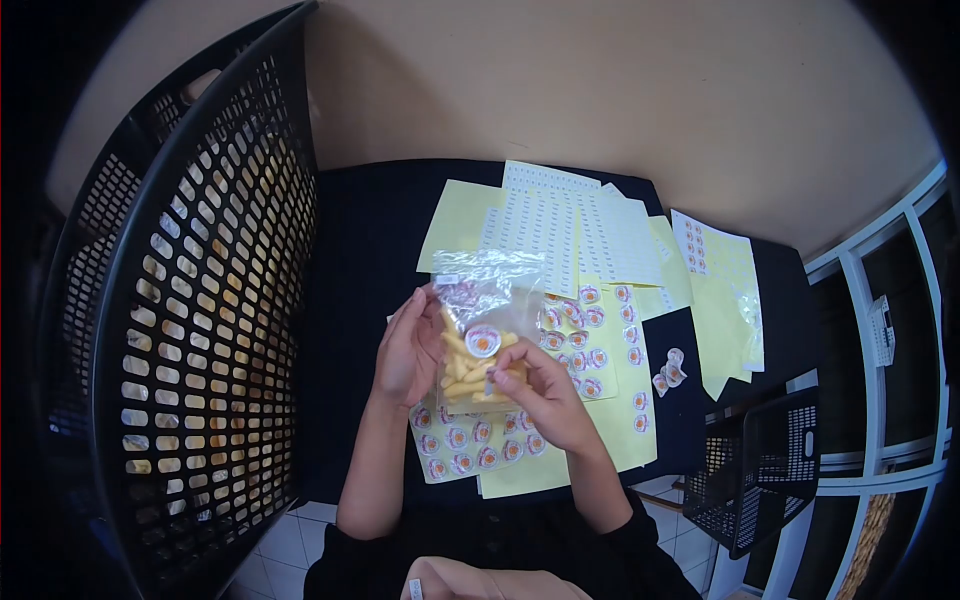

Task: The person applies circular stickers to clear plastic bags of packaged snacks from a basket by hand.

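Note:
A clear plastic zip bag (482,365) of yellow stick-shaped snacks is upright in front of me, with a round white, purple and orange sticker (483,341) on its front. My left hand (408,350) holds the bag by its left side, its fingers partly behind it. Thumb and fingers of my right hand (545,395) pinch a small whitish piece (490,382) against the lower front of the bag. Under and behind the bag lie yellow backing sheets with round stickers (487,457).
White sheets printed with rows of small labels (540,225) overlap at the back. Further right are more sticker sheets (715,300) and a few loose stickers (672,370) on the black tabletop (365,230). A tall black crate (215,300) of packed bags stands left; a smaller black basket (750,470) is low at right.

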A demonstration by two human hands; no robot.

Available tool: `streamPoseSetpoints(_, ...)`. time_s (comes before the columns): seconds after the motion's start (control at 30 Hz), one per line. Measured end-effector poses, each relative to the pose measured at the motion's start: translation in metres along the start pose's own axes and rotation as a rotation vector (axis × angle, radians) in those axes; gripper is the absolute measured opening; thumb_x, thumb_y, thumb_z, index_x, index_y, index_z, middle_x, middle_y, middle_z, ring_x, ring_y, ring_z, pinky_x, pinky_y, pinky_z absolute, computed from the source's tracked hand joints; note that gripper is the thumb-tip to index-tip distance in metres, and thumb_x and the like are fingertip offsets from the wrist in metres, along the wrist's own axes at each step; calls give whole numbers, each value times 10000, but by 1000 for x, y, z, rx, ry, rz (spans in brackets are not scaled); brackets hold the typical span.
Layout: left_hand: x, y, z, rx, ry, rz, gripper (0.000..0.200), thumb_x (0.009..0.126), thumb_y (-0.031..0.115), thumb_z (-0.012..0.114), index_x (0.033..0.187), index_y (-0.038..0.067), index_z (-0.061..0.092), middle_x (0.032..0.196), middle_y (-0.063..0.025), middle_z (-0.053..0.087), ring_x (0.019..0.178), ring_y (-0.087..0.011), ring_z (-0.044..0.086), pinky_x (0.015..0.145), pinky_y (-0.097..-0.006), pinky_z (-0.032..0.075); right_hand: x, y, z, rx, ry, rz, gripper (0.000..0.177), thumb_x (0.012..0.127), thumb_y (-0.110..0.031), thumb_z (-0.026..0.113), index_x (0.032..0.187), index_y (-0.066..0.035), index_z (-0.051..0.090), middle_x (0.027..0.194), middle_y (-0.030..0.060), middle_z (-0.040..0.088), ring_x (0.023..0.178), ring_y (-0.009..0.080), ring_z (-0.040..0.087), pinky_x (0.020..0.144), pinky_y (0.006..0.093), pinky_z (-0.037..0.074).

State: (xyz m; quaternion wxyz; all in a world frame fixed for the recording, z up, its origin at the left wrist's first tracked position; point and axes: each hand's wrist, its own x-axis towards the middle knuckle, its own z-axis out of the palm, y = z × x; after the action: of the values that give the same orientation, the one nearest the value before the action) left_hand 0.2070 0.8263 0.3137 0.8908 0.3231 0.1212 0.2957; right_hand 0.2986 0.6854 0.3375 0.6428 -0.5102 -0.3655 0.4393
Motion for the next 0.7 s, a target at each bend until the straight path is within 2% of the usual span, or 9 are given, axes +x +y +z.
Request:
streamPoseSetpoints(0.17, -2, -1, 8, 76, -29, -94, 391, 879, 231, 376, 1195, 6, 325, 1139, -121, 466, 1068, -194, 462, 906, -320, 377, 2, 4, -3, 28, 33, 47, 62, 841, -87, 487, 876, -47, 454, 853, -1, 472, 804, 53, 453, 713, 197, 359)
streamPoseSetpoints(0.23, -2, -3, 8, 258, -86, -29, 482, 803, 60, 508, 1221, -2, 278, 1152, -153, 452, 1049, -191, 477, 876, -286, 406, 2, 6, -5, 67, 37, 57, 53, 845, -86, 479, 870, -48, 451, 849, -8, 468, 808, 49, 445, 708, 198, 356)
streamPoseSetpoints(0.33, -4, -2, 17, 360, -65, -4, 598, 722, -66, 556, 1228, -4, 244, 1144, -173, 447, 1046, -209, 483, 874, -295, 421, 1, 10, -12, 40, -10, 11, 173, 810, -64, 516, 959, -55, 429, 991, 41, 471, 902, 90, 458, 771, 229, 370)
streamPoseSetpoints(0.4, -4, -6, 17, 360, -92, -8, 608, 719, -75, 553, 1230, -3, 232, 1147, -177, 439, 1052, -219, 481, 871, -296, 428, 3, 4, -11, 59, 269, -342, 519, 752, -40, 569, 1196, -76, 303, 1170, 107, 396, 1028, 162, 443, 854, 291, 371)
streamPoseSetpoints(0.43, -5, -8, 17, 360, -112, -10, 617, 717, -84, 551, 1232, -2, 221, 1150, -180, 431, 1058, -230, 479, 868, -297, 434, 2, -2, -13, 59, 275, -346, 519, 752, -40, 569, 1196, -76, 303, 1170, 107, 396, 1028, 162, 443, 854, 291, 371)
streamPoseSetpoints(0.5, -9, -9, 20, 384, -150, -33, 625, 718, -85, 552, 1233, -1, 207, 1164, -183, 411, 1078, -255, 463, 864, -318, 440, -4, -16, -20, 16, 395, -301, 860, 696, -14, 606, 1331, -135, 38, 1285, 143, 269, 1118, 227, 394, 891, 347, 371)
streamPoseSetpoints(0.53, -11, -10, 22, 400, -204, -53, 630, 715, -91, 553, 1233, 0, 207, 1164, -184, 408, 1076, -260, 465, 858, -320, 445, -5, -18, -24, -3, 421, -299, 923, 704, 39, 580, 1338, -160, -61, 1186, 150, 392, 1047, 222, 461, 824, 331, 426)
streamPoseSetpoints(0.57, -13, -12, 25, 415, -260, -75, 634, 712, -97, 554, 1234, 1, 208, 1164, -185, 405, 1073, -266, 467, 852, -323, 449, -8, -20, -27, -3, 433, -305, 923, 704, 39, 580, 1338, -160, -61, 1186, 150, 392, 1047, 222, 461, 824, 331, 426)
streamPoseSetpoints(0.7, -20, -19, 38, 408, -397, -165, 667, 709, -98, 563, 1252, 11, 192, 1142, -185, 426, 1057, -276, 480, 840, -312, 455, -29, -34, -30, 16, 501, -275, 874, 716, 120, 532, 1335, -126, -34, 794, 103, 572, 749, 179, 589, 654, 278, 497)
